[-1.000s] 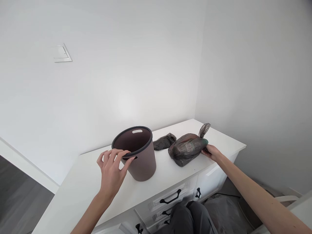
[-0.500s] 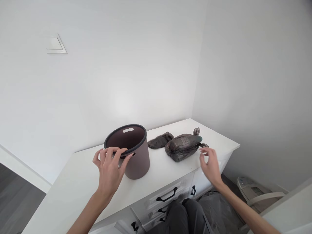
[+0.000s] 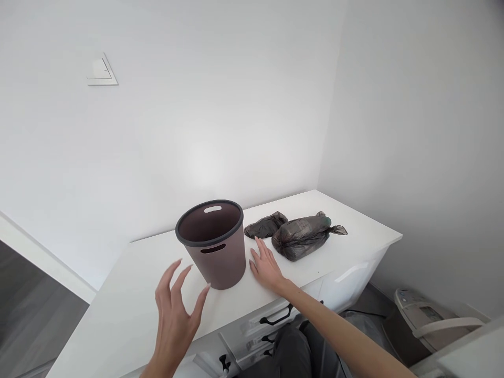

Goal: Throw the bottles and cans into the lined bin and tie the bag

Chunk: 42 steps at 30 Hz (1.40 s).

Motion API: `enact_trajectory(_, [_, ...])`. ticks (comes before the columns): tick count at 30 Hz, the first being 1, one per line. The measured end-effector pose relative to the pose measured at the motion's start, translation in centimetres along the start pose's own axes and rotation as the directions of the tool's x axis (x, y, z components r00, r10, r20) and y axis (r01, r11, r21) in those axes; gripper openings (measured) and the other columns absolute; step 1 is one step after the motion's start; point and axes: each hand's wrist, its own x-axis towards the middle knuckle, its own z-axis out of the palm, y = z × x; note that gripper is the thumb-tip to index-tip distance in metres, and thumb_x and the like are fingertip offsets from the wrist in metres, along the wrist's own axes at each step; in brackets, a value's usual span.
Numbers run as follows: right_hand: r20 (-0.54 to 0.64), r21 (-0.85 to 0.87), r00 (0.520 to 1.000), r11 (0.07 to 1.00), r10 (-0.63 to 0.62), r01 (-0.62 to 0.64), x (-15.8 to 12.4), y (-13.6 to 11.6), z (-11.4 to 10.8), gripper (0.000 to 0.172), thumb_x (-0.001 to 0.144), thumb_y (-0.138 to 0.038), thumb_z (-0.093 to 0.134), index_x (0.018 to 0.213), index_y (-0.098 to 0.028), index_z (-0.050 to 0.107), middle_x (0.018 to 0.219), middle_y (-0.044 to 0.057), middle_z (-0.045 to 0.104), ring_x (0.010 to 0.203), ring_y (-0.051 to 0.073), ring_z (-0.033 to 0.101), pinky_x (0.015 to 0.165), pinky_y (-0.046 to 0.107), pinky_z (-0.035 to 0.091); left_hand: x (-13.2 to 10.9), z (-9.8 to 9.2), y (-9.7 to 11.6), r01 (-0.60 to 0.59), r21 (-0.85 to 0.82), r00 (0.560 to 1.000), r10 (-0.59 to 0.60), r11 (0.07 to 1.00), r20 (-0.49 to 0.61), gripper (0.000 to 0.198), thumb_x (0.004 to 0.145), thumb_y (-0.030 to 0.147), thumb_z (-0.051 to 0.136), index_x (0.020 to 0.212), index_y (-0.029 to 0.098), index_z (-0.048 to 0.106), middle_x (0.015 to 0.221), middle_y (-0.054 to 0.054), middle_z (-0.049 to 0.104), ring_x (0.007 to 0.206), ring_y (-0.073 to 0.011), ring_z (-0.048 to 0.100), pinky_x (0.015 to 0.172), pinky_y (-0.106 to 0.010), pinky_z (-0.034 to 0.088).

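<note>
The left hand (image 3: 175, 310) is hovering open and empty near the brown bin (image 3: 220, 262) standing upright on the white counter (image 3: 126, 310), the right hand (image 3: 268, 266) is lying flat and empty, perhaps touching its base, and this light-looking, stiff bin is offering its rim slots (image 3: 213, 248) for gripping.

No lettering can be read anywhere in the scene. A printed label shows faintly through the dark tied bag (image 3: 301, 237) on the far right of the white counter (image 3: 129, 310), but its words are too small and blurred to make out.
</note>
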Motion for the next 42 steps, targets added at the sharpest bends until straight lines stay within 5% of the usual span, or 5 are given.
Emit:
enact_trajectory(6, [0.025,-0.04,0.993,0.993,0.113,-0.112,3.4,0.7,0.5,0.054,0.102,-0.027,0.038,0.149,-0.004,0.049,0.176,0.017,0.002,0.163,0.034,0.0,0.128,0.054,0.018,-6.7,3.6,-5.7,0.277,0.123,0.933,-0.298,0.953,0.201,0.061,0.102,0.058,0.041,0.149,0.019,0.039,0.159,-0.023,0.036,0.151,-0.0425,0.034,0.115,-0.069,0.038])
enact_trajectory(14, [0.098,-0.054,0.974,0.978,0.205,-0.2,5.5,2.1,1.6,0.062,0.105,-0.032,0.031,0.154,0.004,0.042,0.172,0.022,0.022,0.162,0.031,0.013,0.129,0.051,0.012,-7.4,5.3,-6.7,0.391,0.19,0.862,-0.431,0.9,0.267,0.064,0.101,0.063,0.037,0.143,0.015,0.045,0.158,-0.023,0.041,0.155,-0.0404,0.029,0.12,-0.065,0.036])
enact_trajectory(27, [0.029,0.346,0.998,0.936,0.058,-0.065,-4.3,-0.9,-3.7,0.052,0.105,-0.034,0.035,0.145,-0.014,0.06,0.156,0.015,0.054,0.15,0.028,0.044,0.125,0.048,0.034,-7.3,4.7,-7.0,0.362,0.155,0.879,-0.392,0.919,0.273,0.056,0.099,0.06,0.041,0.128,0.015,0.055,0.141,-0.021,0.059,0.142,-0.0398,0.046,0.114,-0.059,0.041])
enact_trajectory(37, [0.053,0.993,0.892,0.07,0.449,-0.095,-15.2,-8.2,-14.9,0.038,0.09,-0.055,0.073,0.118,-0.029,0.079,0.122,0.007,0.074,0.099,0.026,0.071,0.097,0.043,0.056,-5.3,1.1,1.1,0.175,-0.18,0.984,-0.169,0.968,0.049,0.027,0.1,0.043,0.051,0.114,0.022,0.061,0.116,-0.014,0.066,0.119,-0.0307,0.061,0.101,-0.05,0.052])
enact_trajectory(42, [0.097,0.973,0.813,-0.227,0.574,0.045,-16.7,-9.4,-16.9,0.035,0.081,-0.045,0.084,0.11,-0.027,0.08,0.122,0.006,0.075,0.109,0.028,0.069,0.095,0.042,0.058,-4.1,-1.6,8.4,0.289,-0.517,0.94,-0.137,0.805,0.312,0.032,0.105,0.043,0.045,0.132,0.027,0.056,0.133,-0.012,0.066,0.116,-0.0255,0.067,0.097,-0.042,0.057])
